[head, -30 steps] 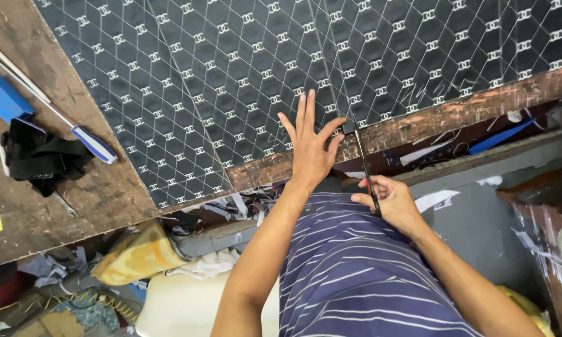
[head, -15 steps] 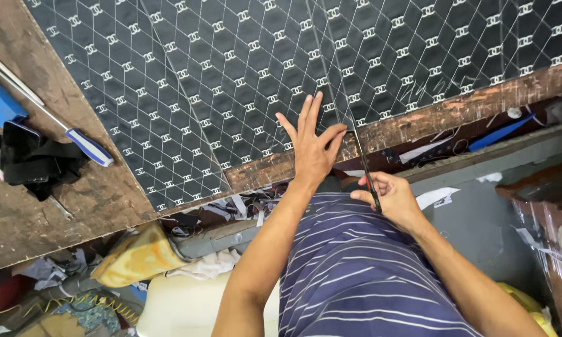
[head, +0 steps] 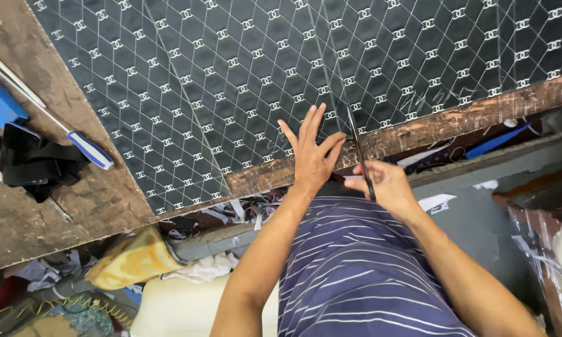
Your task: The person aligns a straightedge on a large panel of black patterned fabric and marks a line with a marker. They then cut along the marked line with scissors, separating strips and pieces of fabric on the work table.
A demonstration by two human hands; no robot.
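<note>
A large sheet of black quilted fabric [head: 281,68] with white stitched hexagons lies over a worn wooden table [head: 62,206]. My left hand [head: 310,154] rests flat on the fabric's near edge, fingers spread. Just right of it, my right hand [head: 384,184] grips a pair of scissors [head: 358,150]. The blades point away from me into the fabric edge, along a cut line that runs up the sheet.
On the table's left lie a screwdriver with a blue and white handle [head: 75,140], a blue block [head: 1,103] and a black strap bundle [head: 34,163]. Scraps, a yellow cloth [head: 134,259] and clutter fill the floor below the table edge.
Both hands hold nearly the same place at the fabric edge; the view has shifted slightly. The scissors stay at the cut line.
</note>
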